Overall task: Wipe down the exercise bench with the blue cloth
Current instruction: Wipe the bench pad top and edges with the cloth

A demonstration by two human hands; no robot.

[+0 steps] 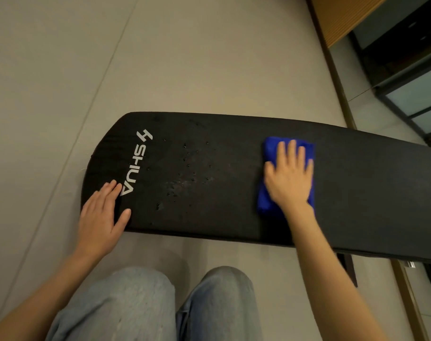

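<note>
Grey flooring fills most of the view, crossed by faint seams. Across it, left to right, lies the black padded exercise bench, its rounded end at the left bearing a white SHUA logo. Small water droplets speckle the pad between the logo and the cloth. The person's knees in pale blue jeans sit below the bench's near edge. The left hand rests flat on the rounded end, fingers together and extended, thumb spread, holding nothing. The right hand, slightly blurred, presses flat on the folded blue cloth, fingers spread open on top rather than closed around it. The cloth lies on the pad right of the droplets.
</note>
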